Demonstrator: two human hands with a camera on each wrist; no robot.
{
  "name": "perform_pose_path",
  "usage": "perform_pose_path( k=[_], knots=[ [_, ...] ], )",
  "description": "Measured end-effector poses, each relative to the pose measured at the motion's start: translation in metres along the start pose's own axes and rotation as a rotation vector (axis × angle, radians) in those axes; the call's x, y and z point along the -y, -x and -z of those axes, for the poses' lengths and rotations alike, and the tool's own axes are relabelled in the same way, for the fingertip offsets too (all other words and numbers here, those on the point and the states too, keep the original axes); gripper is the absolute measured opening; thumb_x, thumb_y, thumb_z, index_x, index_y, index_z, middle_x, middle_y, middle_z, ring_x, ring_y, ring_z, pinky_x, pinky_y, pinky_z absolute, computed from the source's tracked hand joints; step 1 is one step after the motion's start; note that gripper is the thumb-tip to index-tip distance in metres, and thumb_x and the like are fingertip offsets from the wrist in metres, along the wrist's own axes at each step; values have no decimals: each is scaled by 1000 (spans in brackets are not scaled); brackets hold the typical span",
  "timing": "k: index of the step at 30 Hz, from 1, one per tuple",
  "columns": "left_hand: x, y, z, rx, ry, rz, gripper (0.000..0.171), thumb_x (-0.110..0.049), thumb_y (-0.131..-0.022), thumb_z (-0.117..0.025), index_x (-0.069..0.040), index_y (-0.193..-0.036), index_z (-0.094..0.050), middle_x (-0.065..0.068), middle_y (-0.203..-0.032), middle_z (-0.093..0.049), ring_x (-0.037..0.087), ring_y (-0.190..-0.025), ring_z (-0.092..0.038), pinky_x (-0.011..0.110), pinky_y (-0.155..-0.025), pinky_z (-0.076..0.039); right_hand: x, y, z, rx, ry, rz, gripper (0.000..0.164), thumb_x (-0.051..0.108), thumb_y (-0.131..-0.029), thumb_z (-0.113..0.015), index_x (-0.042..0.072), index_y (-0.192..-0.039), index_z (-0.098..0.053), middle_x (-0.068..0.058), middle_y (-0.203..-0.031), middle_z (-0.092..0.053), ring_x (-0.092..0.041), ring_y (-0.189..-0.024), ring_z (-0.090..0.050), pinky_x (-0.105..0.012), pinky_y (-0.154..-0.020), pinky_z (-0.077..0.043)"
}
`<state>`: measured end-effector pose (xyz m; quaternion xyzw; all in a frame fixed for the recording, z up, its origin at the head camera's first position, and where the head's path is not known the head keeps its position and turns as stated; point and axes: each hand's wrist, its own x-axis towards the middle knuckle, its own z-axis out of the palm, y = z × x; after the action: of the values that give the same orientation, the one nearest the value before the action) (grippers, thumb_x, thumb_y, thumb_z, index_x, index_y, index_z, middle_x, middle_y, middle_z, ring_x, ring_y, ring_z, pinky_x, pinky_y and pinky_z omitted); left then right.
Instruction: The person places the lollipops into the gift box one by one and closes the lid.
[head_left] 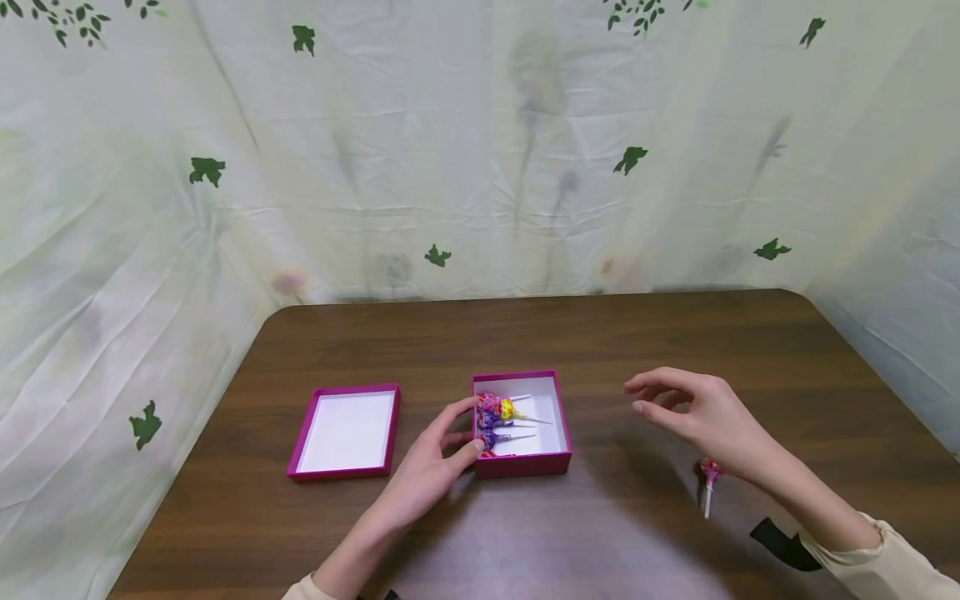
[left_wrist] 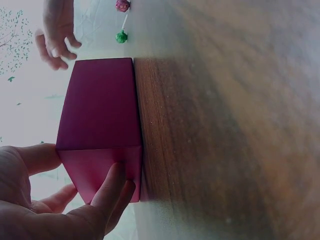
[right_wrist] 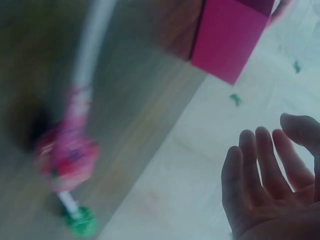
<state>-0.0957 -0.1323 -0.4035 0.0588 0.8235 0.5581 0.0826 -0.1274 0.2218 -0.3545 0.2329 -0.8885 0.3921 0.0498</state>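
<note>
A magenta box (head_left: 522,465) with a white inside holds several lollipops (head_left: 498,417) in pink, purple and yellow wrappers, their sticks pointing right. My left hand (head_left: 435,458) grips the box at its left side, fingers at the rim and thumb near the front corner. In the left wrist view those fingers (left_wrist: 107,197) lie against the box's outer walls. My right hand (head_left: 701,412) is raised to the right of the box, fingers loosely bent, holding nothing. Below it on the table lie a pink lollipop (right_wrist: 70,155) and a green lollipop (right_wrist: 80,222); the hand hides the green one in the head view.
The magenta lid (head_left: 345,433) lies inside-up on the wooden table (head_left: 480,333), left of the box. A black strap (head_left: 783,546) is beside the right sleeve. A white leaf-print cloth (head_left: 480,150) hangs behind the table and at its sides.
</note>
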Motion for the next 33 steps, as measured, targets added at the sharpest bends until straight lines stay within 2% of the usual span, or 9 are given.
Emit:
perform_pose_path(
  k=[6, 13, 20, 25, 28, 33],
  knots=[
    [0, 1, 0, -2, 1, 3, 55, -22, -95, -66, -30, -146, -45, 0, -148, -43, 27, -122, -55, 49, -91, -45, -18, 13, 10, -50, 78, -77, 18, 28, -91, -73, 30, -108, -69, 12, -96, -70, -8, -80, -64, -27, -67, -51],
    [-1, 1, 1, 3, -6, 3, 55, -23, -95, -65, -29, -146, -45, 2, -149, -43, 29, -122, -55, 47, -88, -46, -38, 23, 23, -75, 111, -150, 22, 25, -90, -74, 24, -111, -68, 5, -92, -69, -19, -73, -67, -27, -60, -47],
    [-2, 0, 1, 3, -5, 10, 55, -23, -95, -66, -29, -146, -45, 3, -149, -43, 29, -123, -55, 48, -88, -45, -63, 31, 31, -96, 189, -182, 26, 24, -88, -76, 19, -113, -69, 6, -88, -69, -8, -77, -65, -25, -65, -44],
    [-1, 0, 1, 4, -5, 11, 55, -22, -95, -66, -29, -146, -45, 3, -149, -42, 28, -123, -55, 50, -90, -44, -78, 31, 37, -100, 220, -180, 28, 23, -86, -78, 15, -112, -70, 4, -92, -70, -7, -78, -65, -25, -65, -45],
    [-1, 0, 1, 4, -4, 12, 55, -22, -95, -66, -30, -146, -45, 3, -149, -42, 28, -123, -55, 51, -91, -43, -86, 29, 41, -78, 239, -202, 32, 24, -85, -79, 13, -112, -69, 3, -89, -69, -8, -77, -63, -27, -66, -44],
    [0, -1, 1, 10, 1, 16, 55, -23, -96, -65, -30, -146, -45, 4, -148, -43, 29, -123, -55, 53, -93, -44, -98, 28, 43, 9, 238, -267, 41, 33, -84, -79, 9, -116, -68, 2, -89, -69, -10, -76, -62, -31, -65, -44]
  ],
)
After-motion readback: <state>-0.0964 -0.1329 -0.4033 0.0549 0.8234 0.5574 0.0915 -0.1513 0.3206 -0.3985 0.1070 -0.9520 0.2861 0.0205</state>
